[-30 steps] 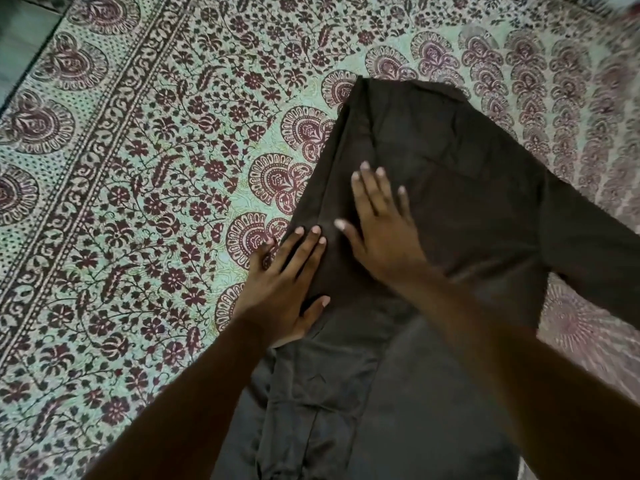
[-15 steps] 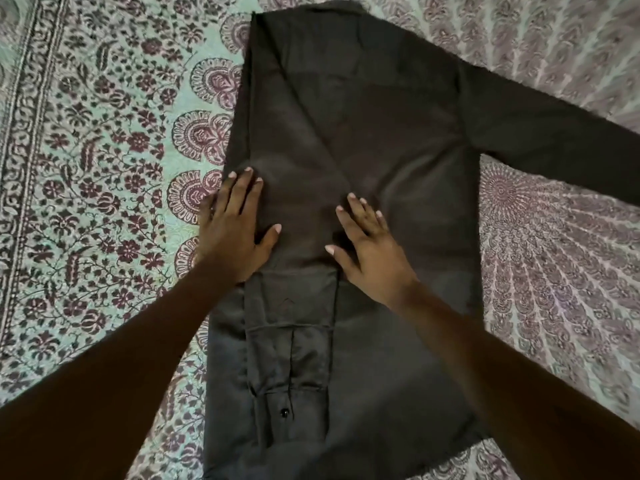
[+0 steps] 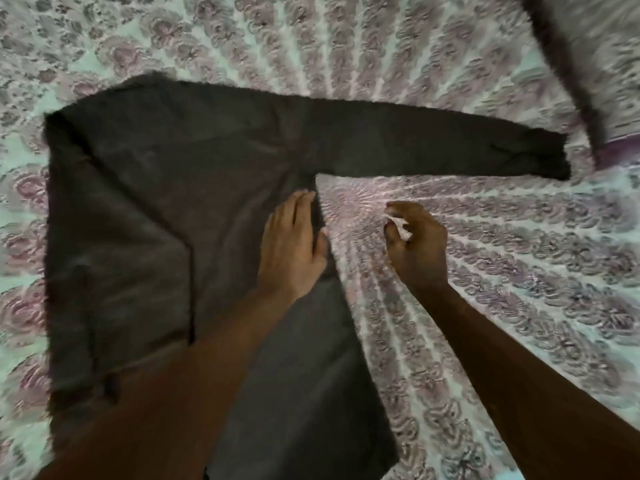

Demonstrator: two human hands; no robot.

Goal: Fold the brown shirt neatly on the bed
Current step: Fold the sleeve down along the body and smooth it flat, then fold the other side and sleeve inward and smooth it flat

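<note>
No readable text, label, brand, number or sign shows anywhere in this blurred view.

The brown shirt (image 3: 180, 188) lies flat on the bed (image 3: 485, 271), dark and blurred, its left side folded in over the body, one long sleeve (image 3: 433, 147) stretched straight out to the right

a patterned bedsheet (image 3: 485, 258) fills the view — pale mint ground, purplish-maroon paisley rows fanning outward; a dark border band (image 3: 568, 71) crosses the upper right — light dim, picture blurred.
</note>
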